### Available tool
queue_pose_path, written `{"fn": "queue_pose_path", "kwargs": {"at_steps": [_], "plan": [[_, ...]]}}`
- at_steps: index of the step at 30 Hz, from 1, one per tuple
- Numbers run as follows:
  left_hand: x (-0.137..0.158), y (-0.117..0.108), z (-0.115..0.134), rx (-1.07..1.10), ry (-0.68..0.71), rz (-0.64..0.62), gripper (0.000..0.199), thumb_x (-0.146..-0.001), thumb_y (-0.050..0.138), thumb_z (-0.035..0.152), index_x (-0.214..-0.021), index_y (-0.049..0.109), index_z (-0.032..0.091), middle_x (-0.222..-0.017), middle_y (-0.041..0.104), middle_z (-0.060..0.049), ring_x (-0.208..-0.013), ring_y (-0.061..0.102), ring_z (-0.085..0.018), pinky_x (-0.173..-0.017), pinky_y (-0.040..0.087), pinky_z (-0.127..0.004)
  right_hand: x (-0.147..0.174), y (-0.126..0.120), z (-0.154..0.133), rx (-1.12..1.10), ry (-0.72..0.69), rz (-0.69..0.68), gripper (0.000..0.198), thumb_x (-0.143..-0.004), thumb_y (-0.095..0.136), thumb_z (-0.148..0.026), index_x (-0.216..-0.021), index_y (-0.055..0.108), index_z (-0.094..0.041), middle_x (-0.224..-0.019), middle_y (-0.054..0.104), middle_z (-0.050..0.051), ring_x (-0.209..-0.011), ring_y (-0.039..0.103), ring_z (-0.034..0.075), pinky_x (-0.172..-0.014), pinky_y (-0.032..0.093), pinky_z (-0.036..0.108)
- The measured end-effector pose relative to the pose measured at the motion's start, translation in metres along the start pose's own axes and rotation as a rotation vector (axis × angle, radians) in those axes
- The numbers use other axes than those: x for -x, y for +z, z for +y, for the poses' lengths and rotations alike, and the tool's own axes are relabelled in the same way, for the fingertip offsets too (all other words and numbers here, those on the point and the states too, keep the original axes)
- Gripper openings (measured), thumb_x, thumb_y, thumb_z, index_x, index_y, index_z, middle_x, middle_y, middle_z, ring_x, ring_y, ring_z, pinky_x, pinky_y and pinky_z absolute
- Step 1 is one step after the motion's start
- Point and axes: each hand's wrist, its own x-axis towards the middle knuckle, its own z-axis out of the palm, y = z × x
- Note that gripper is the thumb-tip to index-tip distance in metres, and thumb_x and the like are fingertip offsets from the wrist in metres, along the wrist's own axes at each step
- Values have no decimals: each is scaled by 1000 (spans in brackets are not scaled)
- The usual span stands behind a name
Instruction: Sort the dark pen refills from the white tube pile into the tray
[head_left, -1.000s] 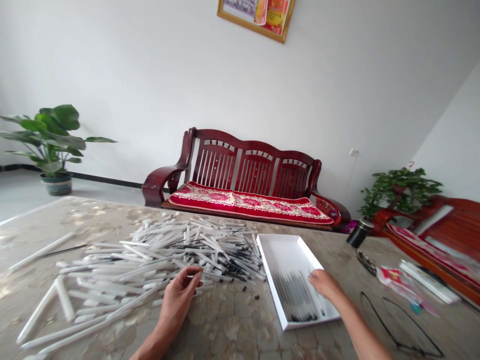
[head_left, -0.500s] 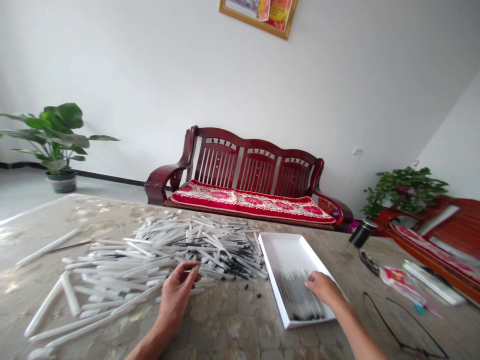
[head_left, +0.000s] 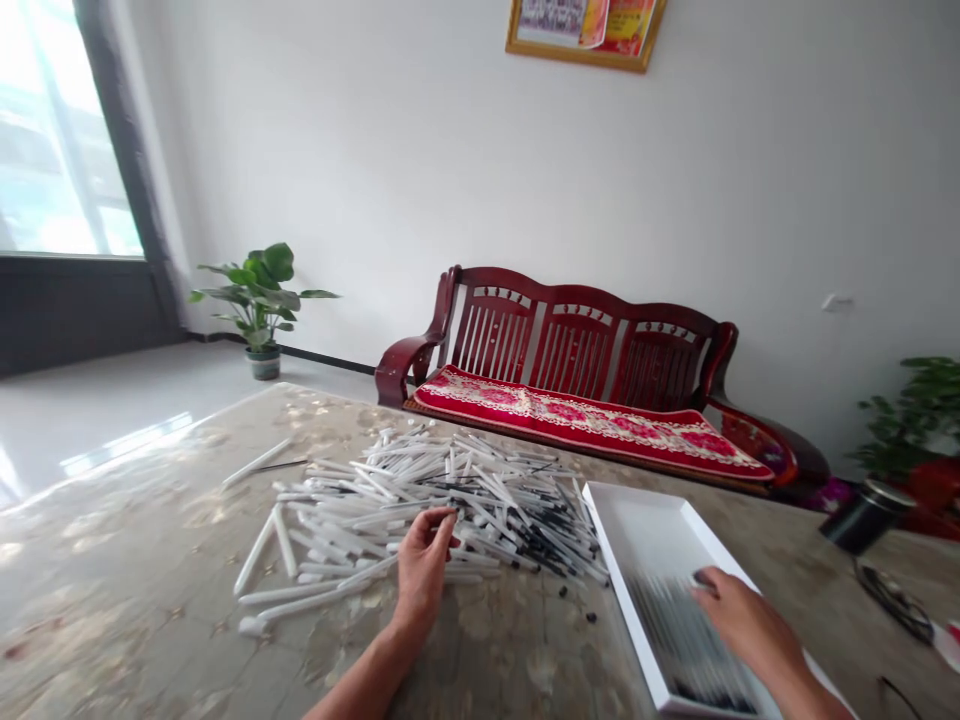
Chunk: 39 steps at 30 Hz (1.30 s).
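A big heap of white and translucent pens, many with black ends, lies across the table. My left hand is at the heap's near edge, thumb and fingers pinched together. Whatever is between them blends with the pens behind. Over to the right, my right hand is closed above a shallow white box. A dark tip shows at its fingertips, too blurred to name. Beneath it, a row of thin translucent pens lies in the box's near part, dark ends toward me.
Small black caps lie between heap and box. A loose white pen is at the far left. A black cylindrical container and a dark cable are at the right. Behind the table stands a wooden bench.
The view has swung left, so everything sits further right and a window appears. My left hand remains pinched by the heap; my right hand remains over the box.
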Motion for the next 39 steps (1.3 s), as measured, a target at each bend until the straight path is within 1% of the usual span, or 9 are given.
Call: {"fn": "queue_pose_path", "kwargs": {"at_steps": [3,5,8,11,15,20,25,32,39], "plan": [[3,1,1,-8,-7,-17,49,-61,77,59,-84,67,17,-57,61,3,-52,56,-14,-45,38,-21,16,-1,-66,-275,-180,-35,24,-83,51,-32,-94,72,-26,-98,76,5,-90,70,21,-77,48,27],[4,2,1,-26,-1,-38,48,-63,76,59,-84,67,18,-54,59,3,-51,54,-14,-46,37,-21,30,5,-115,-356,-313,-89,22,-82,53,-30,-92,72,-27,-96,75,3,-90,70,20,-78,48,26],[6,2,1,-64,25,-73,44,-66,74,57,-83,67,18,-53,59,3,-51,54,-14,-47,38,-22,46,20,-172,-303,-394,-83,20,-79,57,-20,-91,71,-25,-97,73,3,-89,69,19,-79,47,26],[9,3,0,-97,44,-113,39,-69,73,54,-82,68,18,-52,59,3,-51,55,-14,-47,38,-22,51,32,-201,-202,-404,-61,17,-78,62,-16,-91,71,-24,-98,70,4,-93,69,22,-79,47,27],[12,5,3,-89,27,-123,36,-72,71,52,-83,68,18,-56,60,2,-52,55,-14,-47,39,-22,52,40,-215,-108,-389,-30,17,-79,63,-14,-92,70,-22,-101,68,7,-94,68,22,-78,47,27],[3,1,7,56,19,14,45,-77,62,61,-91,67,18,-76,66,-1,-53,55,-12,-45,40,-22,60,47,-235,-184,-483,-22,19,-82,60,-14,-93,69,-26,-101,66,3,-94,67,19,-77,47,25],[-3,-3,6,104,22,52,48,-79,58,65,-89,66,18,-71,61,1,-50,49,-10,-43,37,-21,67,54,-256,-172,-551,-36,16,-84,60,-18,-93,69,-26,-105,66,4,-96,67,21,-76,49,26],[13,5,10,16,62,-99,44,-82,57,61,-85,66,18,-66,59,1,-50,48,-11,-45,37,-21,64,58,-253,-155,-486,5,12,-82,61,-13,-88,65,-23,-98,67,4,-88,69,21,-69,48,25],[27,13,0,-146,30,-304,43,-83,56,60,-76,66,19,-58,59,2,-44,48,-11,-45,38,-22,58,69,-235,-627,-389,110,9,-89,50,-24,-85,58,-25,-82,72,3,-77,69,20,-69,50,27]]}}
